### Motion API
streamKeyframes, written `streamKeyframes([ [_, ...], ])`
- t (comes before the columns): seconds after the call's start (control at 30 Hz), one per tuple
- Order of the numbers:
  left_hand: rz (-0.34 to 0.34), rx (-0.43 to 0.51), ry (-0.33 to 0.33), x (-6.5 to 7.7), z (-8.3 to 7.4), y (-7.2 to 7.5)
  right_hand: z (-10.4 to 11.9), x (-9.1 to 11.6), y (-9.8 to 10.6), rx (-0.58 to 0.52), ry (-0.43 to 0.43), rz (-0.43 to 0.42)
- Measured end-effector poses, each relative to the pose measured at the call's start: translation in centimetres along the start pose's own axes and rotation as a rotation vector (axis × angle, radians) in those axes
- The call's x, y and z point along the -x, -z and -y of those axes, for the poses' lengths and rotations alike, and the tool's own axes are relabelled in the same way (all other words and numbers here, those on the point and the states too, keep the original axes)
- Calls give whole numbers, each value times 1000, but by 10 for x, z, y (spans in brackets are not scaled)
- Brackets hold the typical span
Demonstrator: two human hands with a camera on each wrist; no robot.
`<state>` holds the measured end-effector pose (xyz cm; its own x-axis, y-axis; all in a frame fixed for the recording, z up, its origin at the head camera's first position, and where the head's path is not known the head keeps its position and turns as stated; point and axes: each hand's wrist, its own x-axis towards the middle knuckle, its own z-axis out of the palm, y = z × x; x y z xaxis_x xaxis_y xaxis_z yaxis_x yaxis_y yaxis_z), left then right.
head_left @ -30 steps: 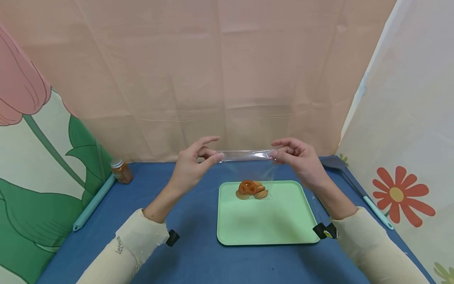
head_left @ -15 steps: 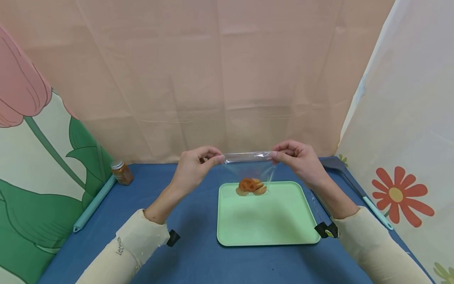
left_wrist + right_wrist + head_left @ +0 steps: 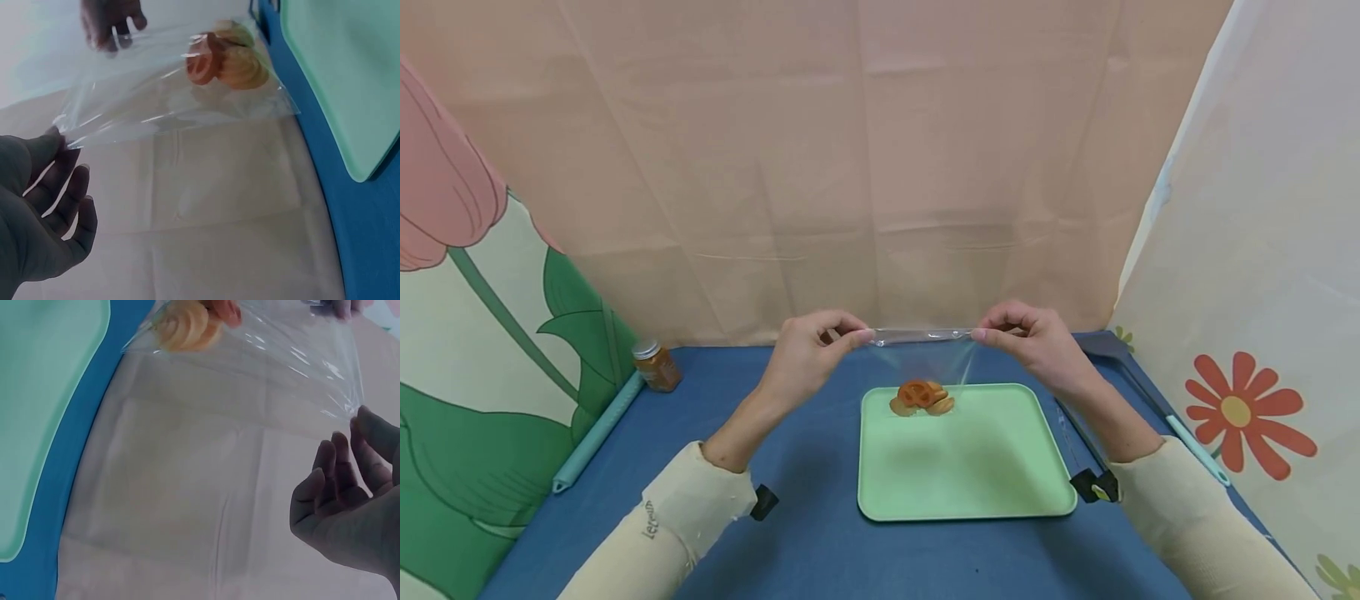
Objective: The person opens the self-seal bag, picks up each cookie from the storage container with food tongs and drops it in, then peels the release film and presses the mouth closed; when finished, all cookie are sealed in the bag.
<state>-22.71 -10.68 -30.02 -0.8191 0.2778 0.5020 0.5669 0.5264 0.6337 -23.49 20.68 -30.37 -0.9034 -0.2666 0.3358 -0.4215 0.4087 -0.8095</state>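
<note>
A clear plastic bag (image 3: 922,360) hangs between the two hands, its top edge folded over and pulled taut. My left hand (image 3: 814,352) pinches the left top corner between thumb and forefinger; in the left wrist view its other fingers (image 3: 74,194) are loosely bent. The right hand (image 3: 1028,343) pinches the opposite corner the same way. At the bottom of the bag lie several baked pieces: a reddish-brown pretzel-shaped one (image 3: 916,392) and swirled golden cookies (image 3: 181,326). They overlap the back edge of a light green tray (image 3: 962,467) in the head view.
A jar (image 3: 657,367) with a silver lid and a rolled light-blue mat (image 3: 597,433) are at the left edge of the blue-covered table (image 3: 805,533). On the right lies a dark spatula (image 3: 1142,387) with a light-blue handle, partly behind the right arm.
My left fingers have closed in from a more spread pose, and the right forefinger has curled down. The bag's contents have swung slightly left.
</note>
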Motion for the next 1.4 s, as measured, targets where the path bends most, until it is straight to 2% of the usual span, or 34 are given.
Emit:
streamKeyframes([
  [0.2, 5, 26, -66, -1, 1, -2, -3, 0, 5, 20, 21, 79],
  [0.37, 25, 60, -90, -4, 2, -5, -5, 0, 8, 46, 19, 132],
  [0.67, 75, 10, -122, -7, -3, -4, -10, 2, 10, 33, -51, 222],
  [0.87, 99, -20, -125, -8, -5, -4, -12, -1, 8, 95, -43, 247],
  [1.0, 131, -39, -113, -8, -6, -3, -3, -6, 1, 145, -3, 233],
  [1.1, 154, -53, -103, -8, -5, -1, 9, -12, -10, 163, 64, 230],
  [1.27, 170, -82, -116, -7, -4, 0, 27, -24, -35, 185, 189, 276],
  [1.4, 176, -88, -129, -7, -4, 0, 33, -32, -50, 193, 223, 311],
])
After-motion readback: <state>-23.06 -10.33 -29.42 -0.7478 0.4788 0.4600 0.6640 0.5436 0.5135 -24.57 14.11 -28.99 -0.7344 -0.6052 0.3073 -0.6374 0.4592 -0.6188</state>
